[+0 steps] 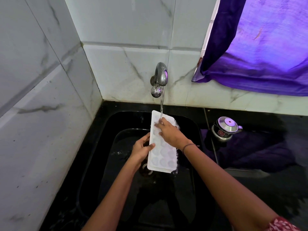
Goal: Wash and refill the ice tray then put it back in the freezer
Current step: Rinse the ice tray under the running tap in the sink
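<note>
Head: left hand [142,149] around ice tray [164,158], right hand [170,134] flat atop.

White ice tray [162,154], round cells up, tilted over black sink [103,147].

White veined wall tiles [50,100] flank a purple curtain [266,47] (backlit).

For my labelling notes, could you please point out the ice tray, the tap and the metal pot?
ice tray [164,157]: head view, on its lower cells.
tap [160,74]: head view, on the curved spout.
metal pot [225,126]: head view, on its lid.
</note>
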Available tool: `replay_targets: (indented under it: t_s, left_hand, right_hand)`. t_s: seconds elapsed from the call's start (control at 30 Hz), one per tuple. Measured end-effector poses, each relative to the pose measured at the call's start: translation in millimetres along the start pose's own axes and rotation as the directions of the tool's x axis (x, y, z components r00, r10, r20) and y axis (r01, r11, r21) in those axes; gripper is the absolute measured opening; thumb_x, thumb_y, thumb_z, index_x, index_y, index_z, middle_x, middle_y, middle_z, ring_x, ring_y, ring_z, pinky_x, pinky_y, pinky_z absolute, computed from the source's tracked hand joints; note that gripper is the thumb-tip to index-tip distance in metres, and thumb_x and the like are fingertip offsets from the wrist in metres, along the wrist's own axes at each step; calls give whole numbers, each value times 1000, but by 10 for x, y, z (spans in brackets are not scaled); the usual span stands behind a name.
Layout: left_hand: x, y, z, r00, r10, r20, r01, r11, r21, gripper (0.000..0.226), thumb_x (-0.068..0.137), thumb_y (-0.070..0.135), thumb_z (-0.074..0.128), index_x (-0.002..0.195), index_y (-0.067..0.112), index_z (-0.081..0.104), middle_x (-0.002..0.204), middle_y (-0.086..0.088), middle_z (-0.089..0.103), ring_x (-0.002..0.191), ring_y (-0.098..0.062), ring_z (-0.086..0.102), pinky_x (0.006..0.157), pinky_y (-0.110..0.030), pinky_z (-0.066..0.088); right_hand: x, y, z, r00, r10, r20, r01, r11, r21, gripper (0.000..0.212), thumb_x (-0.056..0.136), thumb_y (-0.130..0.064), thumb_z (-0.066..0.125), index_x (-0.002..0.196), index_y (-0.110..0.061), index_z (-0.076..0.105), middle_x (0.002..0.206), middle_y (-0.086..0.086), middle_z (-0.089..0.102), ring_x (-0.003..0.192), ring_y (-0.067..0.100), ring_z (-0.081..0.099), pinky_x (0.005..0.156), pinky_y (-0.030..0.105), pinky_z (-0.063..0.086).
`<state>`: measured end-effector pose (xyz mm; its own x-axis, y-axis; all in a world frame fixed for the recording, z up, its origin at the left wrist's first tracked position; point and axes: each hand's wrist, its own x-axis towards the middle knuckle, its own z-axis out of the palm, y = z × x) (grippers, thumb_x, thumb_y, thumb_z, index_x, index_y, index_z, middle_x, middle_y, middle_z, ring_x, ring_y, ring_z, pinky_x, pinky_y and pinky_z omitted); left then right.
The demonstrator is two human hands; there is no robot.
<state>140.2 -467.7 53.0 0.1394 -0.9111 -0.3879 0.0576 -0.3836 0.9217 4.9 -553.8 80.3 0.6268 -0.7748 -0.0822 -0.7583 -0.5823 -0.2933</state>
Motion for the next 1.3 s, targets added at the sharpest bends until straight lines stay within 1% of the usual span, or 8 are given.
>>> replay_targets:
  t_s: [0.1, 0.2, 0.37, 0.57, 0.73, 0.83, 1.0, 1.3]
  left_hand:
    - [36, 55, -74, 991, 93, -94, -61, 953, 296, 54, 85, 11, 63, 134, 30, 49, 123, 3, 63, 107, -14, 61, 95, -36, 50]
    - [2, 96, -99, 975, 192, -110, -88, 792, 605, 54, 87, 18, 61, 135, 36, 45, 120, 7, 64, 109, -16, 60, 89, -31, 49]
    - [-68, 85, -71, 959, 248, -139, -59, 654, 754, 53, 91, 17, 52, 138, 37, 38, 114, 2, 64, 102, -21, 61, 83, -38, 53]
    - [-115, 47, -120, 982, 98, -162, 1, 855, 518, 47, 91, 13, 51, 129, 39, 48, 118, 7, 63, 107, -18, 60, 90, -37, 50]
    - [-190, -60, -156, 986, -55, -157, 81, 983, 163, 50, 92, 2, 49, 137, 25, 44, 122, -3, 61, 98, -17, 61, 84, -36, 54]
    - [-275, -98, -178, 983, -112, -143, 120, 992, 49, 49, 93, 1, 48, 138, 18, 41, 105, -6, 61, 84, -14, 61, 63, -24, 51]
    - [-319, -193, -268, 981, -167, -103, 165, 986, -29, 49, 93, 2, 49, 138, 18, 39, 99, -7, 63, 88, -19, 63, 75, -37, 52]
    - [-385, -158, -277, 988, -144, -47, 138, 984, -117, 48, 93, 1, 49, 136, 19, 41, 99, -6, 63, 87, -17, 63, 66, -33, 52]
  right_hand:
    - [-41, -1, 110, 1000, 6, 22, -8, 997, 78, 53, 97, -8, 45, 147, -7, 27, 154, 7, 19, 133, 25, 39, 107, 31, 35]
    - [-66, -10, 217, 999, 26, 26, -28, 994, 104, 54, 98, -8, 44, 148, -7, 24, 157, 6, 14, 136, 26, 36, 110, 31, 35]
    - [-45, 47, 305, 995, 104, -2, -104, 990, 95, 46, 96, -7, 44, 142, -5, 36, 139, 10, 39, 115, 25, 51, 98, 32, 46]
    - [-27, 176, 281, 974, 225, -29, -224, 974, 41, 32, 97, -3, 36, 122, -2, 55, 121, 14, 54, 107, 29, 48, 91, 36, 43]
    - [-2, 249, 236, 962, 274, -15, -271, 958, 97, 40, 99, -14, 39, 140, -11, 43, 126, 15, 46, 115, 30, 47, 96, 34, 42]
    - [13, 243, 246, 965, 261, -9, -259, 960, 109, 40, 100, -18, 40, 140, -15, 43, 127, 14, 46, 119, 29, 42, 100, 34, 39]
    - [28, 176, 283, 972, 236, 11, -236, 972, 18, 39, 100, -32, 39, 137, -21, 47, 129, 9, 43, 121, 26, 36, 98, 36, 43]
    - [28, 132, 144, 968, 250, -32, -252, 957, -145, 44, 98, -47, 36, 135, -25, 45, 130, 12, 41, 119, 27, 38, 88, 36, 45]
